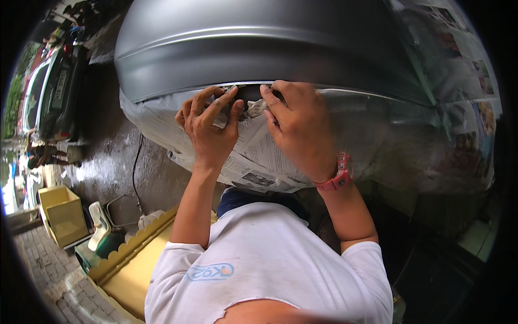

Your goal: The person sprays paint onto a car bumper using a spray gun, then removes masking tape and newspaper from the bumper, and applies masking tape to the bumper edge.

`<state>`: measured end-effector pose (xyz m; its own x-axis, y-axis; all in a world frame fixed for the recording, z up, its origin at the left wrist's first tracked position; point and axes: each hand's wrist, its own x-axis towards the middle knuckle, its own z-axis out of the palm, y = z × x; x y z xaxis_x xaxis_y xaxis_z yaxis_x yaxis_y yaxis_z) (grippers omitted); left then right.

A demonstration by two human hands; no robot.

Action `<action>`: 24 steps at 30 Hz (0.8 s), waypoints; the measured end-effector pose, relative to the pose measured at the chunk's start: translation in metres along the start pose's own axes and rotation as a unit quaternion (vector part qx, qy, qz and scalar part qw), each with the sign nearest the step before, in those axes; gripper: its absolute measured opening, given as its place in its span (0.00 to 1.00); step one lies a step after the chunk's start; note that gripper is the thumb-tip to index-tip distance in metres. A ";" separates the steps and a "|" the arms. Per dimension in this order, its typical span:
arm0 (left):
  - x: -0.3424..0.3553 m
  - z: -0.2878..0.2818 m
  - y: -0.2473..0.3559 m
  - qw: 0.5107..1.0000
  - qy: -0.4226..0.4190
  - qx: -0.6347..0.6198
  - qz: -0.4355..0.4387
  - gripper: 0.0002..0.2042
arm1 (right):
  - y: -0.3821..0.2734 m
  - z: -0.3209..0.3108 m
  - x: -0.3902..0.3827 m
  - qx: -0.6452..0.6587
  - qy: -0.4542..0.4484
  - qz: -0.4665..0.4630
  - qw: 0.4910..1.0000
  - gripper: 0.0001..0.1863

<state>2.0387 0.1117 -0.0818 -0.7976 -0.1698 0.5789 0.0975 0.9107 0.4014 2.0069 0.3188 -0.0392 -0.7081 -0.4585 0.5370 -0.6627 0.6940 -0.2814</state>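
A dark grey, curved vehicle panel (259, 48) spans the top of the view, its lower edge bordered by newspaper masking (253, 162). Along that edge is a narrow dark gap with a crumpled piece of paper (256, 108). My left hand (208, 124) touches the gap's left side with its index finger, the other fingers bent and apart. At the right side, my right hand (294, 127) has its fingers curled at the edge beside the crumpled paper; what they grip is hidden. A red watch (340, 175) is on my right wrist.
At left, a parked car (54, 94) and a crouching person (46, 156) stand out on wet pavement (102, 162). A yellow crate (62, 216), white chair (98, 224), dark cable (135, 173) and scalloped yellow structure (129, 270) lie lower left. Masked surface (469, 108) continues at right.
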 end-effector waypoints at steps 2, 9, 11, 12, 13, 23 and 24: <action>-0.004 0.000 0.005 0.999 0.014 -0.004 -0.029 0.13 | 0.007 -0.005 0.001 0.017 -0.019 -0.020 0.999 0.24; -0.009 0.008 0.010 0.995 0.057 -0.030 -0.081 0.12 | 0.024 -0.018 0.006 0.092 -0.088 -0.063 0.990 0.31; -0.009 0.010 0.010 0.994 0.063 -0.038 -0.086 0.12 | 0.026 -0.021 0.006 0.090 -0.103 -0.079 0.988 0.32; -0.009 0.010 0.010 0.993 0.063 -0.039 -0.090 0.12 | 0.028 -0.022 0.006 0.088 -0.108 -0.083 0.987 0.33; -0.010 0.011 0.010 0.993 0.066 -0.043 -0.092 0.11 | 0.028 -0.022 0.007 0.086 -0.115 -0.083 0.986 0.33; -0.019 0.009 0.008 0.996 0.060 0.070 -0.009 0.15 | 0.030 -0.030 0.014 0.073 -0.177 -0.109 0.975 0.39; -0.020 0.008 0.009 0.995 0.059 0.077 -0.013 0.15 | 0.030 -0.031 0.014 0.070 -0.179 -0.122 0.974 0.39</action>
<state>2.0505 0.1259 -0.0955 -0.7228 -0.2282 0.6523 -0.0216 0.9509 0.3087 1.9845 0.3503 -0.0156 -0.5484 -0.7816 0.2973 -0.8309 0.4692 -0.2993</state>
